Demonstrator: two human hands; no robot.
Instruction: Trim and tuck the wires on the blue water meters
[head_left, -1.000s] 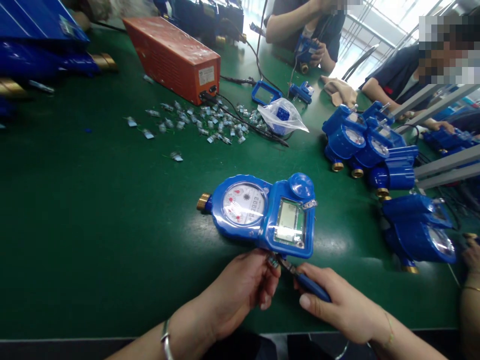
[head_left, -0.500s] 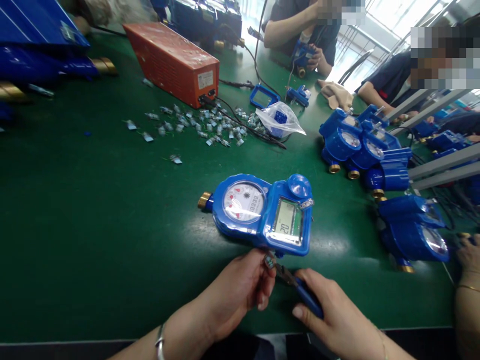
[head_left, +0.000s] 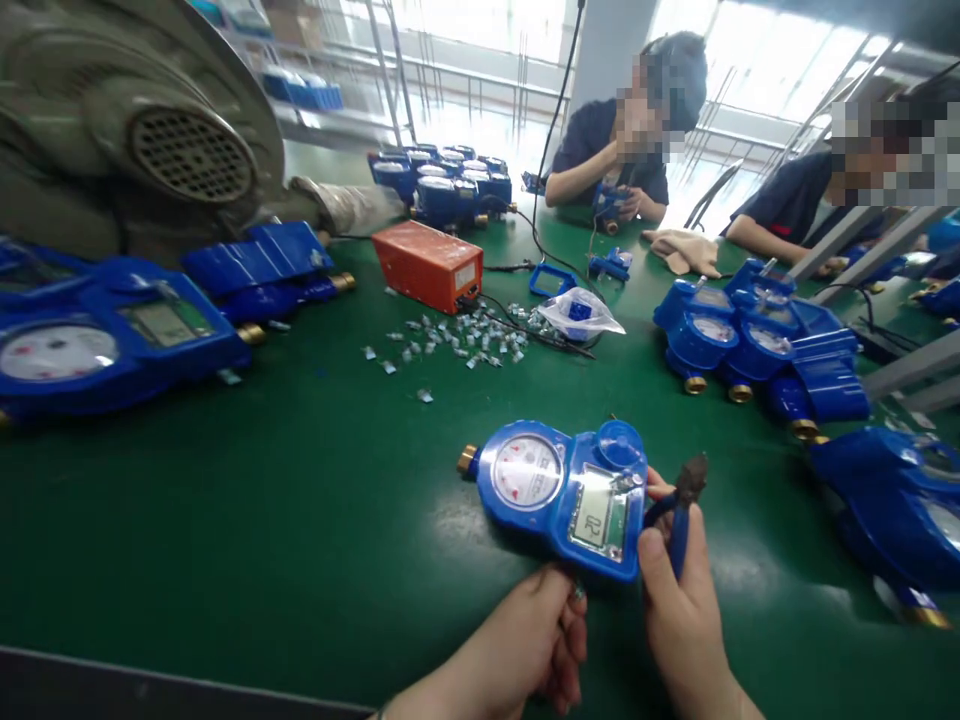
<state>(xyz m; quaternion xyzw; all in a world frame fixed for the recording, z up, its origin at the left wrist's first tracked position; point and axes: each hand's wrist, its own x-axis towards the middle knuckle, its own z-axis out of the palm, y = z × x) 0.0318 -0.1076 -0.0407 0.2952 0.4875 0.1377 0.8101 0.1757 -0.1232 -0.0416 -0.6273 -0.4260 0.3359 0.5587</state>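
The left hand [head_left: 525, 645] is pinching something tiny at the meter's [head_left: 564, 496] near edge; what it is cannot be made out. The right hand [head_left: 679, 600], at the meter's 3 o'clock, is closing around blue-handled pliers [head_left: 681, 500], tips pointing to 12. The meter is lying on the green table [head_left: 247, 520], long axis running 9 to 3, brass end toward 9.

1. Two bare hands enter from the bottom edge: the left hand [head_left: 525, 645] and the right hand [head_left: 682, 610].
2. Neither wears a glove or ring.
3. Both forearms are bare as far as they show; no sleeve cuff is in view.
4. Fingernails are short and unpainted.
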